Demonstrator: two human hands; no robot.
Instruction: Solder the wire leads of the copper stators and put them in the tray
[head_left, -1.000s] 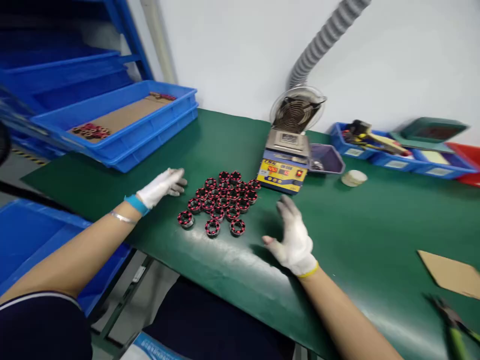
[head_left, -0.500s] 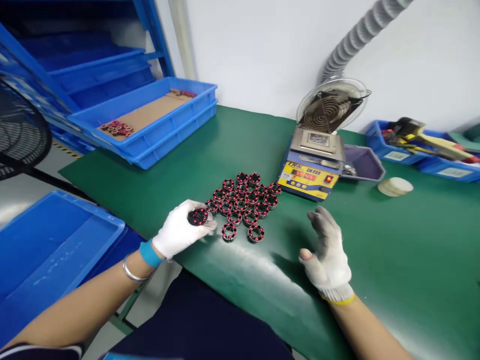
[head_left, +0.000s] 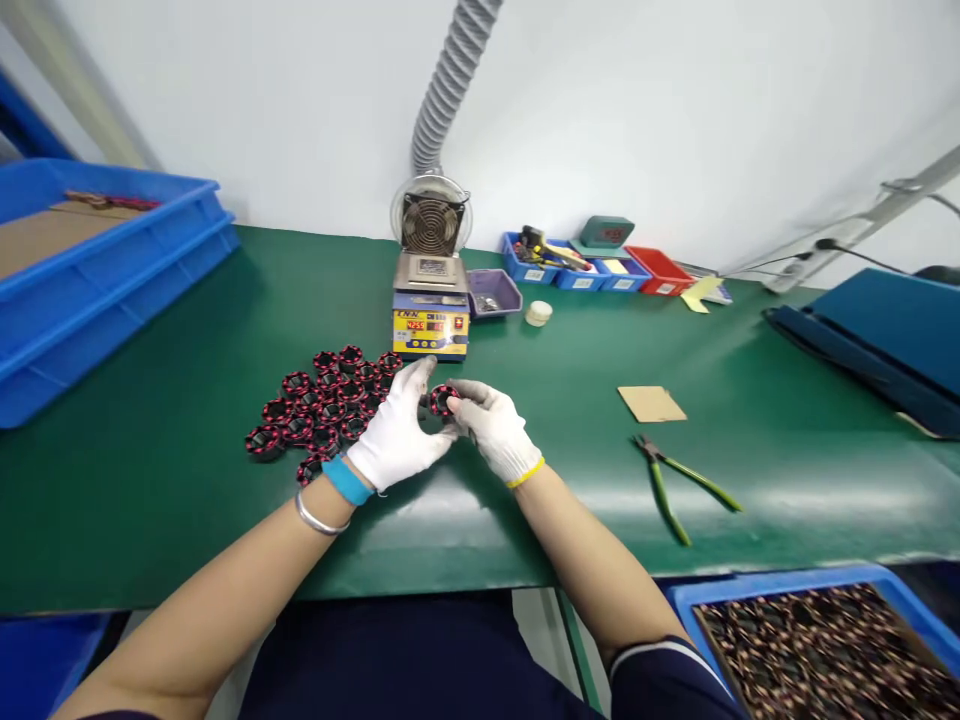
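Both my gloved hands meet over the green mat and hold one small black ring with red windings between them. My left hand grips it from the left and my right hand pinches it from the right. Just left of my hands lies a cluster of several more such wound rings. A yellow and blue solder pot with a red display stands right behind my hands.
A small fan on a grey hose stands behind the pot. Blue trays sit at left, small bins at the back. Green-handled cutters and a cardboard piece lie at right. A blue tray of parts is at bottom right.
My left hand picked one wound ring from the cluster and brought it to the right; my right hand came in and closed on it too. The view swung to the right.
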